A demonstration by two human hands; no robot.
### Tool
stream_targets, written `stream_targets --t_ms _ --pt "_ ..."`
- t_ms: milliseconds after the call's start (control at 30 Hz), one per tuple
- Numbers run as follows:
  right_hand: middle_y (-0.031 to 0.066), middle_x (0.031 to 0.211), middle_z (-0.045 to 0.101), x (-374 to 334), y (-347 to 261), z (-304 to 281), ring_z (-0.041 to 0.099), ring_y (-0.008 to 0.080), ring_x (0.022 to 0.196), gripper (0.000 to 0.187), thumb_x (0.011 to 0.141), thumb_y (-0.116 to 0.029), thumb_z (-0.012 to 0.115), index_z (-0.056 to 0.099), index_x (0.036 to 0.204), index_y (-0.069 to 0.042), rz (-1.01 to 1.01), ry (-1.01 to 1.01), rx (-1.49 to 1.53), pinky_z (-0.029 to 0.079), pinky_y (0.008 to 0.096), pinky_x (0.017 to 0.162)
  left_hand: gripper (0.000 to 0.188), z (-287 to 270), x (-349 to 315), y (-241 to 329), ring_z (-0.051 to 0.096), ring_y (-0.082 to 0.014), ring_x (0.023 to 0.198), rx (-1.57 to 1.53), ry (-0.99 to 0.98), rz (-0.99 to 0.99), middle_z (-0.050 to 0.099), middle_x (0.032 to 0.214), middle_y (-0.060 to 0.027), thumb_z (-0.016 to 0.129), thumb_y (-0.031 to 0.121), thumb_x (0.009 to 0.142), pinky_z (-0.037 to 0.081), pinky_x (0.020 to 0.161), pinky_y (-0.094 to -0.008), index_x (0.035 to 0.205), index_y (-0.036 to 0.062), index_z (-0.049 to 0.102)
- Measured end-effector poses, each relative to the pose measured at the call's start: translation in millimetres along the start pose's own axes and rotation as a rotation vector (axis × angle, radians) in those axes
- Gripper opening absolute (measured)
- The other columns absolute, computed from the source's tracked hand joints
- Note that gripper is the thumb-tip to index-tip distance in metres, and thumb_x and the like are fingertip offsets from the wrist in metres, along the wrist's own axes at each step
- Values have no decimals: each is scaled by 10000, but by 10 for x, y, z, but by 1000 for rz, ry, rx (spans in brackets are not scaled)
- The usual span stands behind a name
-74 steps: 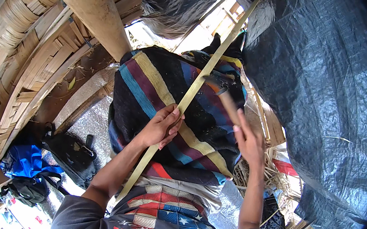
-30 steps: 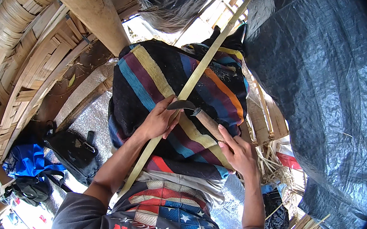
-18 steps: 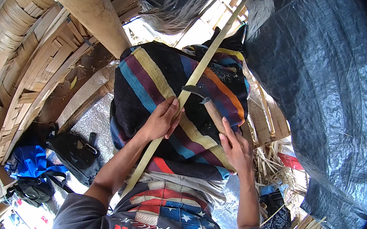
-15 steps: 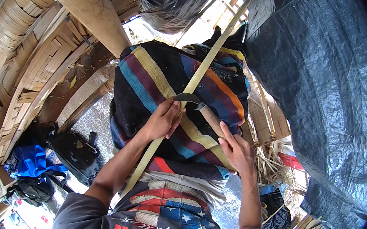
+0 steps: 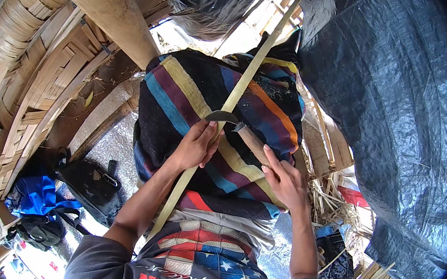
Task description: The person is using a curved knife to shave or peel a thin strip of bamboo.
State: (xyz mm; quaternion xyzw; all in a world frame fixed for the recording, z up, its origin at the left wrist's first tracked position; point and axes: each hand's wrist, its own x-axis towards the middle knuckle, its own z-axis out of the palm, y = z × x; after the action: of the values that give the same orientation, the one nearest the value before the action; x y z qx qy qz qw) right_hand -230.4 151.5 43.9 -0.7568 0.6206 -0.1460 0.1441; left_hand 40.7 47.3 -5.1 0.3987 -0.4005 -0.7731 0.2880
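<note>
Bamboo weaving fills the far left: curved woven bamboo panels (image 5: 14, 91) and a thick bamboo pole (image 5: 111, 6) slanting down from the top. Below them a black bag (image 5: 90, 181) and a blue bag (image 5: 32, 197) lie on the ground.

Moving right, the left hand (image 5: 196, 146) is closed around a long pale bamboo strip (image 5: 241, 88), pinning it against the striped blanket (image 5: 185, 87) spread over the person's lap. The strip runs from the shirt near the lower edge up past the blanket toward the bright opening at the top.

Just right of that hand sits the dark curved blade of a knife (image 5: 225, 118), its edge now against the strip right above the left fingers. The right hand (image 5: 285, 180) is wrapped around the knife's wooden handle. 2.5 seconds ago this hand was open, with no knife in sight; 1 second ago the blade had come to the strip, and it has since moved only slightly along it. By my reading, the work has gone from positioning the strip to shaving or splitting it.

Farther right, loose bamboo slivers (image 5: 327, 200) lie in a heap, and a dark plastic tarp (image 5: 395, 105) covers the rest.
</note>
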Motion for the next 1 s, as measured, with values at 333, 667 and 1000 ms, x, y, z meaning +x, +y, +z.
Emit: stream_targets --t_ms 333,667,1000 --pt "247 902 721 242 203 31 724 423 822 517 1018 -202 645 531 1523 -213 81 137 43 553 466 705 416 58 -10 22 341 -100 357 -54 -49 23 415 610 -3 312 381 1153 338 333 -249 1042 24 494" --pt "266 875 716 664 515 -180 689 497 798 510 1057 -350 557 465 1559 -322 343 154 -17 526 563 687 428 132 -36 -4 390 -119 371 -55 -126 -22 445 627 -19 280 362 1156 378 352 -252 1053 -2 482" --pt "171 755 662 167 250 -85 665 361 633 570 1000 -233 672 504 1544 -263 -39 57 102 512 464 591 416 35 7 83 347 -115 341 -220 -150 -2 436 601 -13 297 380 1153 343 329 -250 1045 24 484"
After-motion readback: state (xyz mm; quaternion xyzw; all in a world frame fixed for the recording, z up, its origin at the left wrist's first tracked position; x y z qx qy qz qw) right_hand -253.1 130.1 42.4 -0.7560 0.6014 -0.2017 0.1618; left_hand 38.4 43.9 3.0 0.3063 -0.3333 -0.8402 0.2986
